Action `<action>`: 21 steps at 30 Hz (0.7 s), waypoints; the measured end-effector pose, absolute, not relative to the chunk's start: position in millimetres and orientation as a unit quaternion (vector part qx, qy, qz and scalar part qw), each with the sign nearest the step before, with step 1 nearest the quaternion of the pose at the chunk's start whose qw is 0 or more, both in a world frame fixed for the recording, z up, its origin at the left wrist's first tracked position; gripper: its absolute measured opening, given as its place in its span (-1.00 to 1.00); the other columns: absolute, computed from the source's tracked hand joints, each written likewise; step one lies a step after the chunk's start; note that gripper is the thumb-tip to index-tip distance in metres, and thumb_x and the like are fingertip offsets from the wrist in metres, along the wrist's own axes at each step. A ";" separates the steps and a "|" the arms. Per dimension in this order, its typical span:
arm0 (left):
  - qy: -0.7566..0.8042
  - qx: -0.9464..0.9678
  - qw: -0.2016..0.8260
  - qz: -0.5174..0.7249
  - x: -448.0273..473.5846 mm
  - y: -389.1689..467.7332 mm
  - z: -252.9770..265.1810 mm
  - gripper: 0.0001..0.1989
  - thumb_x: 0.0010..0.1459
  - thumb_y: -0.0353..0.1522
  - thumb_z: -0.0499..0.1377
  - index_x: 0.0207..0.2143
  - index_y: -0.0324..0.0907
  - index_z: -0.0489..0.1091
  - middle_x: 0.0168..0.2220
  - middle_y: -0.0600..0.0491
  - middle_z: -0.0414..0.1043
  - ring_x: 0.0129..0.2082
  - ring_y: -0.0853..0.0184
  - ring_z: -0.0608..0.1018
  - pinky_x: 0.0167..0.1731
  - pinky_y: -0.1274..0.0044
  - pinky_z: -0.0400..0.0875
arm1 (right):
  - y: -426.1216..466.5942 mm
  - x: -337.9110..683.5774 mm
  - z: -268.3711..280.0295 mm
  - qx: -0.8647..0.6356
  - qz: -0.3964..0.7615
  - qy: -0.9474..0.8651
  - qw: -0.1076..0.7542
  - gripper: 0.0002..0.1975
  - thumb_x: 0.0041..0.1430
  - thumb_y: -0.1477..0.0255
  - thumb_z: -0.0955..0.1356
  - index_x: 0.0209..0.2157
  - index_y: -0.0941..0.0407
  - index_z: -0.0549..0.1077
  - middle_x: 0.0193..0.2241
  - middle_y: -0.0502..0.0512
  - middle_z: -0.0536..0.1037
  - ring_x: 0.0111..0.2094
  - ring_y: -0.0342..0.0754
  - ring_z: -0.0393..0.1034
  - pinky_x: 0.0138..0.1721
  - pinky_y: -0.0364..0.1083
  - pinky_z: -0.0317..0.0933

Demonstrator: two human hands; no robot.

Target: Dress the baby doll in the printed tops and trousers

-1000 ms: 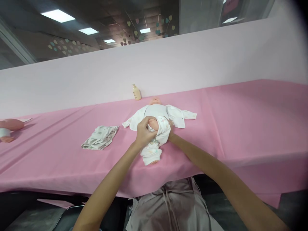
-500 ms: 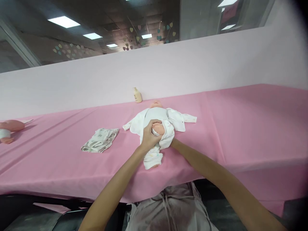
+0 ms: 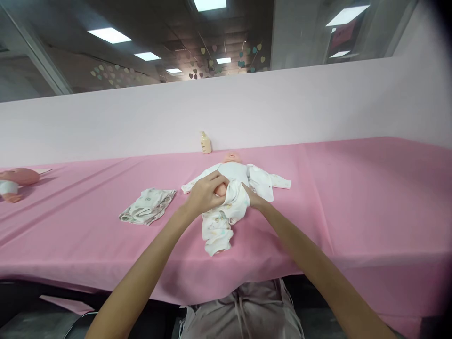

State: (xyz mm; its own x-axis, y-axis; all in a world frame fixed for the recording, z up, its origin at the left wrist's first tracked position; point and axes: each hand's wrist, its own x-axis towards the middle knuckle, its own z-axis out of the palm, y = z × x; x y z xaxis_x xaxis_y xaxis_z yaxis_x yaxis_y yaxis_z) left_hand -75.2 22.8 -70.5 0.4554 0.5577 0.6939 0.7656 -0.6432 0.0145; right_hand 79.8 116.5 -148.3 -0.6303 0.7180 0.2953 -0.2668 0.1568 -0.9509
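Observation:
A baby doll [image 3: 233, 171] lies on its back on the pink-covered table, its head toward the wall. Its bare foot or lower leg [image 3: 221, 189] shows between the thumb and fingers of my left hand [image 3: 205, 193], which is closed around it. My right hand [image 3: 252, 197] grips the bunched white printed baby pants [image 3: 237, 200] at the doll's other side; its fingertips are partly hidden by cloth. One pant leg covers the doll's other leg, pointing toward me. A white baby jacket [image 3: 262, 182] is spread beneath the doll, sleeves out to both sides.
Left of the doll lies a folded printed cloth [image 3: 147, 206]. A cream pump bottle [image 3: 205, 143] stands by the white wall [image 3: 141, 125]. Part of another doll [image 3: 21, 176] shows at the far left. The pink tablecloth [image 3: 88, 235] hangs over the front edge.
The raised leg and both hands have shifted slightly left. My right hand has come up from under the pants to their side, and the cloth now covers more of the leg.

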 end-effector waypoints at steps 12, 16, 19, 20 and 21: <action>-0.322 -0.835 0.362 -0.261 -68.4 13.5 -89.3 -0.82 -0.06 -0.55 0.02 -0.47 -0.18 0.38 -0.49 0.07 0.31 -0.54 0.40 0.30 -0.61 0.54 0.06 | 114.5 90.0 -123.7 -0.183 0.754 -0.500 0.385 -0.95 0.03 0.46 0.36 -0.42 0.15 0.43 -0.49 0.02 0.52 -0.37 -0.08 0.43 -0.26 -0.14 0.29; -0.356 -0.849 0.347 -0.181 -66.8 -3.6 -91.4 -0.84 -0.01 -0.52 0.01 -0.47 -0.18 0.36 -0.48 0.09 0.29 -0.63 0.44 0.22 -0.68 0.55 -0.09 | 120.5 91.4 -123.5 -0.235 0.767 -0.466 0.374 -0.92 -0.02 0.52 0.39 -0.40 0.19 0.45 -0.50 0.02 0.51 -0.44 -0.12 0.41 -0.34 -0.17 0.29; -0.370 -0.856 0.334 -0.140 -64.6 -15.8 -92.9 -0.83 0.00 -0.52 0.00 -0.43 -0.18 0.35 -0.45 0.09 0.32 -0.65 0.44 0.23 -0.68 0.54 -0.12 | 129.1 95.7 -130.1 -0.329 0.677 -0.513 0.412 -0.84 -0.13 0.48 0.45 -0.43 0.19 0.46 -0.49 0.02 0.52 -0.42 -0.11 0.40 -0.36 -0.16 0.27; -0.372 -0.856 0.335 -0.130 -63.2 -19.6 -94.0 -0.83 0.01 -0.52 -0.01 -0.42 -0.18 0.35 -0.45 0.09 0.32 -0.65 0.44 0.25 -0.68 0.54 -0.13 | 132.9 97.1 -133.5 -0.360 0.629 -0.545 0.422 -0.82 -0.16 0.45 0.45 -0.43 0.19 0.47 -0.48 0.02 0.52 -0.42 -0.10 0.40 -0.38 -0.15 0.25; -0.373 -0.854 0.340 -0.125 -61.4 -23.3 -95.6 -0.83 0.01 -0.53 -0.01 -0.41 -0.18 0.34 -0.46 0.09 0.32 -0.66 0.44 0.26 -0.69 0.53 -0.15 | 137.1 98.3 -137.2 -0.384 0.578 -0.576 0.432 -0.81 -0.18 0.42 0.46 -0.43 0.19 0.48 -0.47 0.02 0.52 -0.40 -0.09 0.40 -0.38 -0.15 0.24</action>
State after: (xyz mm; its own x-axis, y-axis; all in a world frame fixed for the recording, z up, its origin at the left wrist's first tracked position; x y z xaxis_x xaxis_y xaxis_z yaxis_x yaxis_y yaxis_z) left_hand -61.4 -23.3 -95.6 0.6898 0.5529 0.4673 0.7229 -0.4901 -0.4871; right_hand 98.3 137.1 -137.2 -0.3307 0.9422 0.0538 -0.0568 0.0370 -0.9977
